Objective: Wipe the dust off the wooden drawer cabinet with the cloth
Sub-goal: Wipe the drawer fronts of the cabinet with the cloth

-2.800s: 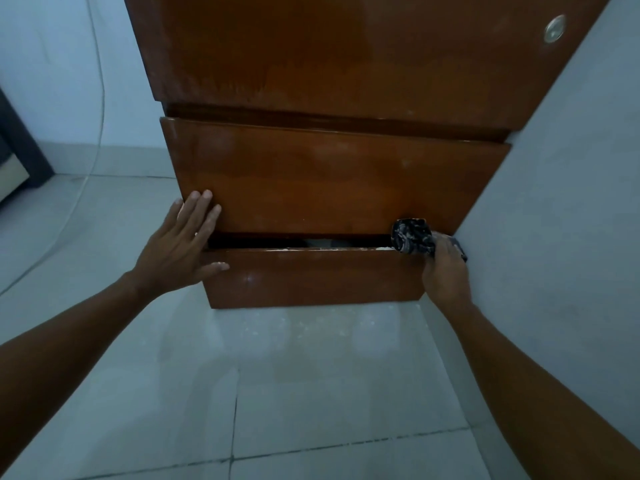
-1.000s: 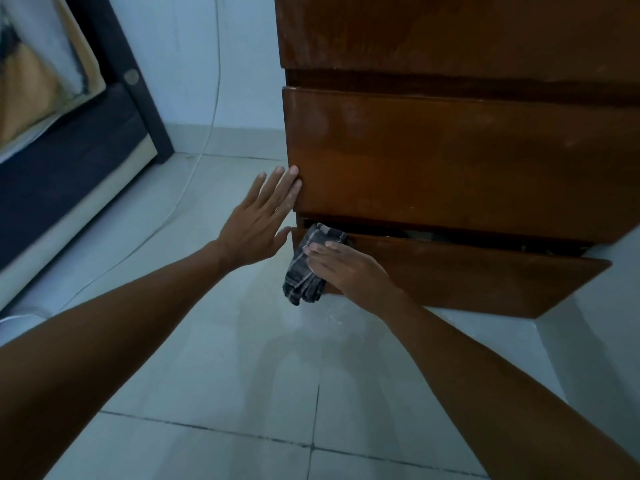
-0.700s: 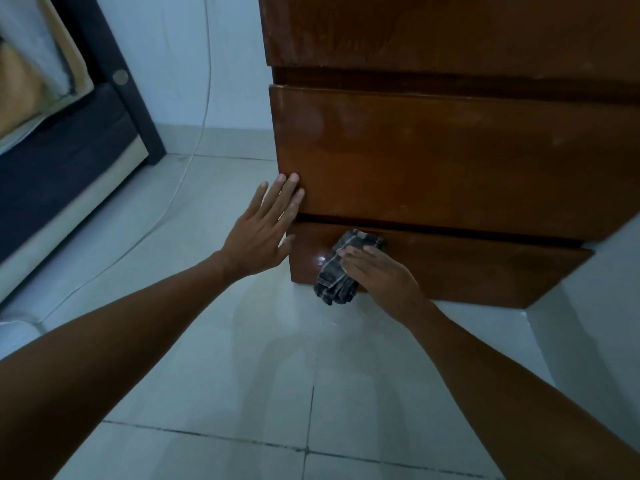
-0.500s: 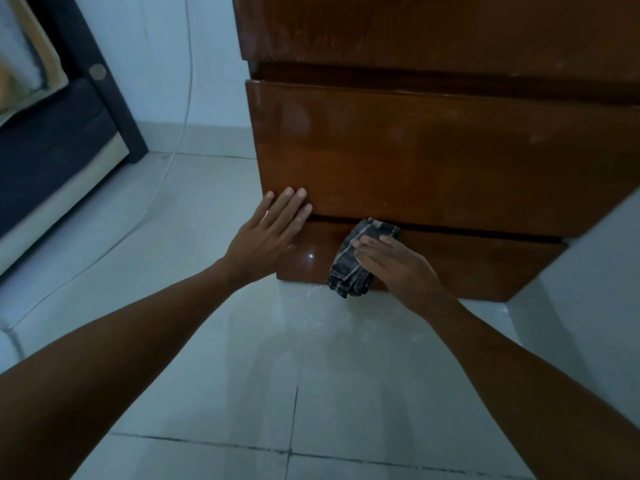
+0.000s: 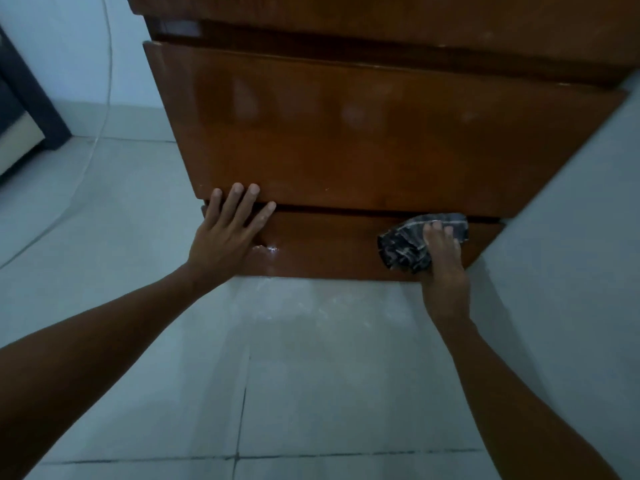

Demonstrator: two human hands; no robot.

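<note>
The right hand (image 5: 445, 261) is seen at the lower right of the cabinet front, closed over a dark patterned cloth (image 5: 405, 245), which is pressed flat against the bottom drawer (image 5: 329, 245). The cloth is bunched under the fingers and spills out to the left of them, its upper edge reaching the dark gap between the bottom drawer and the one above. The left hand (image 5: 227, 235) is laid open, nothing gripped, fingers spread and flat on the wood at the left end of the same drawer; its fingertips (image 5: 237, 190) are rested across the gap onto the lower edge of the middle drawer (image 5: 363, 133). The two hands are kept well apart, with a bare stretch of glossy drawer front between them, where a small bright glint is caught.

The wooden drawer cabinet (image 5: 381, 15) is filled across the upper half of the frame, pale dusty smudges showing on the middle drawer. A grey wall (image 5: 581, 209) is pressed close at the right, just beside the cloth. Pale floor tiles (image 5: 311, 375) are spread below, dusty near the cabinet's foot. A thin cable (image 5: 108, 64) is hung at the upper left, and dark furniture (image 5: 31, 109) is glimpsed at the left edge. No writing or label can be read.
</note>
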